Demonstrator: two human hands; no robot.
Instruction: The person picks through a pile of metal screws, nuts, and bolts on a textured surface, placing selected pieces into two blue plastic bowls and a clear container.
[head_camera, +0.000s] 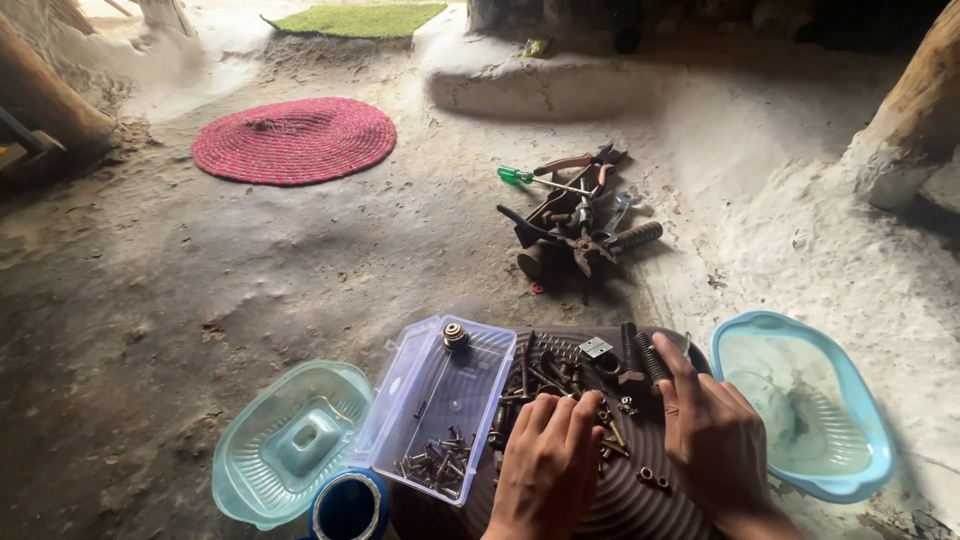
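A dark round ribbed tray (620, 500) lies on the ground in front of me, strewn with several rusty screws, nails and bolts (545, 375). My left hand (548, 462) rests on the tray with its fingers bent over the loose screws. My right hand (712, 432) lies flat on the tray's right side, its forefinger touching a large black bolt (652, 358). A clear plastic box (440, 405) stands tilted against the tray's left edge, with several screws heaped in its lower end and a round metal part (456, 335) at its upper end.
A pale green lid (290, 440) lies left of the box, a blue-rimmed bowl (805, 400) to the right, a blue tape roll (350, 505) below. A heap of hand tools (575, 215) lies ahead. Farther off are a red woven mat (295, 138) and a mud ledge (540, 80).
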